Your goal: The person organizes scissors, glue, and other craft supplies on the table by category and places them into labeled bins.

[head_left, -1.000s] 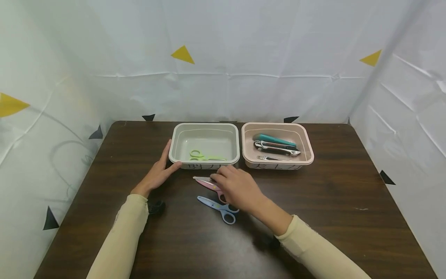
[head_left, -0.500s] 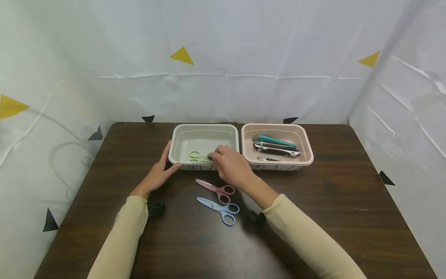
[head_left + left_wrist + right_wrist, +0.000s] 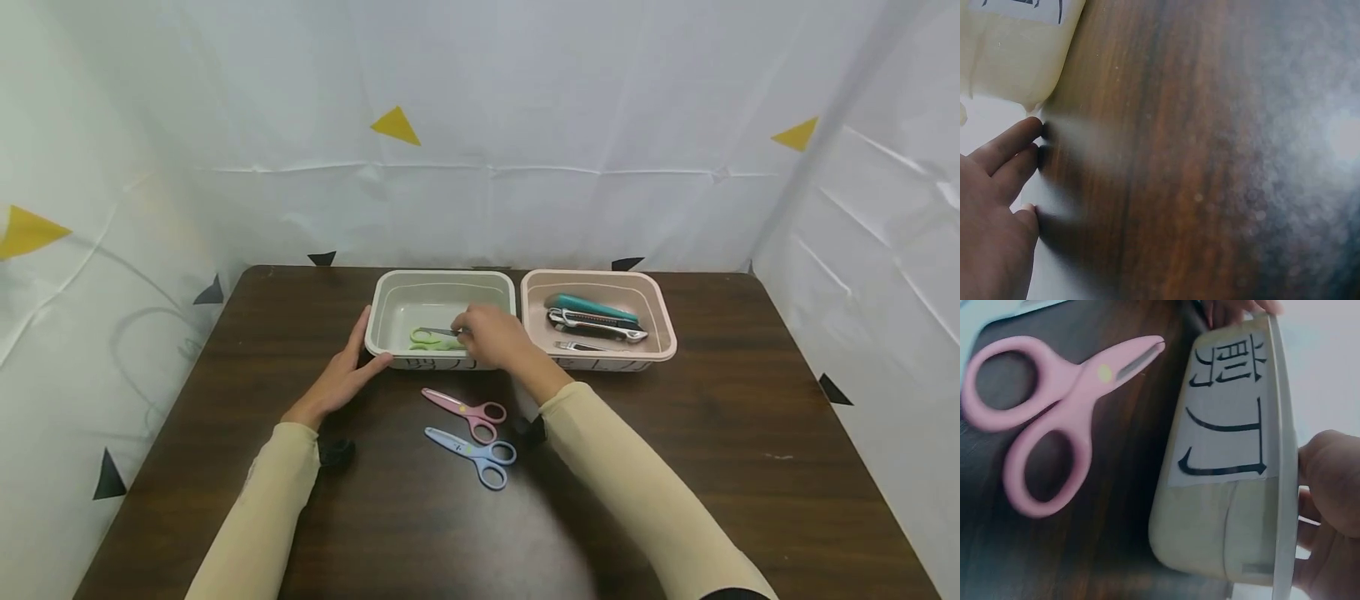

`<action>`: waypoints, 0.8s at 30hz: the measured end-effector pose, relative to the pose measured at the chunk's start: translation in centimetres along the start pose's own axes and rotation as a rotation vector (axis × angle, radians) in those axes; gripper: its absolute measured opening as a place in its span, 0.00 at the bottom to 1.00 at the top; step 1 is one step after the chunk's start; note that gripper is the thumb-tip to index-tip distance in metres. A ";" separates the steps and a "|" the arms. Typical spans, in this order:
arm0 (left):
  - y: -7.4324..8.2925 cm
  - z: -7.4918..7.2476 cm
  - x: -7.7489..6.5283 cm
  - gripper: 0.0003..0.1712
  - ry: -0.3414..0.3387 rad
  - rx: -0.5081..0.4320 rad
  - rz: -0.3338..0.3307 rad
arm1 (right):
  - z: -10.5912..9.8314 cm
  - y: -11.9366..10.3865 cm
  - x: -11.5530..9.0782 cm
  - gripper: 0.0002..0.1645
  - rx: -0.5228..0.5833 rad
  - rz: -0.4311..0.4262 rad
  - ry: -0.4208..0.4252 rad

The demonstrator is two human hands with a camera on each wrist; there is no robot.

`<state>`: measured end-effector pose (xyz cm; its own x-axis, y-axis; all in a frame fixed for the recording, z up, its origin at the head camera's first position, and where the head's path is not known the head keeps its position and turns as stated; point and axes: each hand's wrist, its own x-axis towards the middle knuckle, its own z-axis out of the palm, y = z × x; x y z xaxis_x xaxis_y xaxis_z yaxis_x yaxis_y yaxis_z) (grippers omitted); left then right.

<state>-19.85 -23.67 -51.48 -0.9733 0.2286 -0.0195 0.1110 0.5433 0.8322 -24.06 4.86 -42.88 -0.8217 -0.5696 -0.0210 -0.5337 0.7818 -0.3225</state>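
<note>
In the head view my left hand (image 3: 335, 385) rests at the left end of the grey-green bin (image 3: 381, 310). Its fingers lie along the side, and the thumb touches the front left corner of the rim. Inside that bin my right hand (image 3: 491, 335) pinches scissors with slim grey blades (image 3: 435, 331), their handles hidden by the fingers. Beneath the blades lie green scissors (image 3: 422, 337), partly covered by the hand. In the right wrist view, the right hand (image 3: 1335, 512) reaches over the rim of the labelled bin (image 3: 1197, 531), and what it holds is hidden.
Pink scissors (image 3: 463, 407) and blue scissors (image 3: 467, 447) lie on the dark wooden table (image 3: 712, 467) before the bin. To its right stands a pink bin (image 3: 660, 323) with a teal cutter (image 3: 592, 305), a black-and-silver cutter (image 3: 600, 322) and a slim silver cutter (image 3: 581, 346).
My right hand has lifted the grey-bladed scissors from beside the pink scissors and carried them up into the grey-green bin. My left hand has stayed at the bin's left end.
</note>
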 end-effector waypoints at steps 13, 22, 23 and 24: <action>0.1 0.2 -0.2 0.49 0.000 -0.005 0.010 | 0.5 0.8 2.8 0.18 0.001 0.077 -0.162; -0.2 0.0 0.3 0.51 0.013 -0.011 0.014 | 0.8 0.9 3.7 0.18 -0.036 0.134 -0.192; -0.1 0.0 0.3 0.51 0.012 -0.010 0.013 | 0.9 0.9 3.8 0.18 -0.042 0.140 -0.191; -0.1 0.0 0.3 0.51 0.012 -0.010 0.010 | 0.9 0.9 3.9 0.18 -0.047 0.148 -0.193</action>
<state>-20.14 -23.64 -51.53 -0.9744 0.2247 -0.0044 0.1191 0.5327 0.8379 -27.57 3.06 -44.10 -0.8405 -0.4827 -0.2461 -0.4231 0.8685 -0.2583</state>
